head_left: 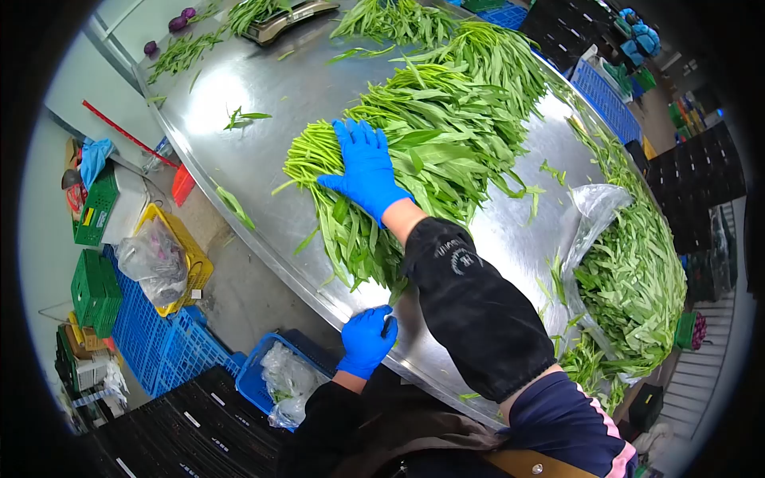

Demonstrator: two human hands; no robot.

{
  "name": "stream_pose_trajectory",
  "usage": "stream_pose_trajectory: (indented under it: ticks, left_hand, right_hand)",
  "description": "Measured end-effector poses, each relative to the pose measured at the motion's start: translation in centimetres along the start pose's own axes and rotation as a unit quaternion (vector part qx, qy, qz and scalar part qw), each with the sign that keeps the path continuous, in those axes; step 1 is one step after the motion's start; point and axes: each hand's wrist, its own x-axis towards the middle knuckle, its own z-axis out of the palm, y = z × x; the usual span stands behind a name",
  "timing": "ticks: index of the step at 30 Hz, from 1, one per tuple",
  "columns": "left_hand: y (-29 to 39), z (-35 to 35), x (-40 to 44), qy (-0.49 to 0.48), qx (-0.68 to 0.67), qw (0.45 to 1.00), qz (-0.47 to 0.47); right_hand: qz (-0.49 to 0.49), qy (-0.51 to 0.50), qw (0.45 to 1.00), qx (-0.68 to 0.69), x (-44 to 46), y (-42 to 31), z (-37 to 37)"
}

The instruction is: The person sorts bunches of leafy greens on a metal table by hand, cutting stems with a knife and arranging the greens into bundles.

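Observation:
My right hand [365,171], in a blue glove, lies over the near pile of water spinach [446,151]. Its fingers are outstretched and the thumb points left along the pale green stems. The stem ends face left and the leaves spread to the right. My left hand [367,338], also gloved in blue, is closed at the near edge of the steel table [263,183]. A small dark object [388,326] shows at its fingers; its kind cannot be made out.
A scale [288,21] stands at the far edge. More greens lie in a big clear plastic bag [598,207] on the right. Below the table's left edge are a blue basket [253,374], a yellow crate [201,267] and green crates [96,291]. Loose leaves [245,119] are scattered about.

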Motion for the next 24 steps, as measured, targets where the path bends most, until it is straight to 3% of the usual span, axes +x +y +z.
stream_pose_trajectory:
  ticks: [3,7,9,10,11,12,14,17,19,20,21,23,24]
  left_hand:
    - [0.4,-0.2,-0.1,-0.017,0.003,1.0,-0.003]
    - [0.0,0.2,-0.3,-0.01,0.042,0.999,0.02]
    - [0.1,0.0,-0.4,-0.036,0.032,0.999,-0.002]
    - [-0.1,0.1,-0.4,-0.014,0.022,0.999,0.028]
    - [-0.1,0.2,-0.4,0.006,0.008,0.998,0.058]
    - [0.7,-0.2,-0.4,-0.022,-0.013,1.0,0.0]
    - [0.7,0.1,-0.3,-0.059,-0.014,0.998,0.0]
    - [1.0,0.0,-0.4,-0.081,0.006,0.996,-0.02]
    - [1.4,0.6,-0.5,-0.089,-0.109,0.99,-0.016]
    - [2.8,-0.2,0.0,-0.182,-0.082,0.979,-0.031]
    - [4.1,-0.2,0.3,-0.185,-0.076,0.979,-0.032]
    - [6.6,0.8,1.0,-0.267,0.025,0.943,0.199]
    - [7.8,1.2,0.7,-0.281,0.021,0.937,0.206]
  right_hand:
    - [-0.092,0.12,0.968,0.198,-3.8,-0.7,-3.5]
    - [-0.132,0.038,0.966,0.218,-16.5,-0.8,-4.6]
    - [-0.066,-0.054,0.975,0.203,-23.6,0.4,-4.4]
    - [-0.057,-0.054,0.981,0.175,-27.3,2.5,-3.2]
    - [0.064,-0.028,0.985,0.156,-31.4,3.9,-2.7]
    - [0.097,-0.07,0.991,0.051,-33.4,5.2,-4.9]
    - [0.266,0.051,0.962,0.026,-38.0,7.8,-6.7]
    - [0.336,0.127,0.931,-0.06,-44.6,10.9,-10.7]
    - [0.356,0.119,0.927,-0.027,-47.9,11.9,-13.5]
    - [0.384,0.17,0.904,0.082,-48.8,11.6,-14.5]
    - [0.41,0.219,0.865,0.188,-49.6,11.0,-15.5]
    - [0.4,0.218,0.871,0.183,-50.8,9.8,-18.0]
    - [0.391,0.212,0.879,0.172,-52.0,9.3,-19.2]
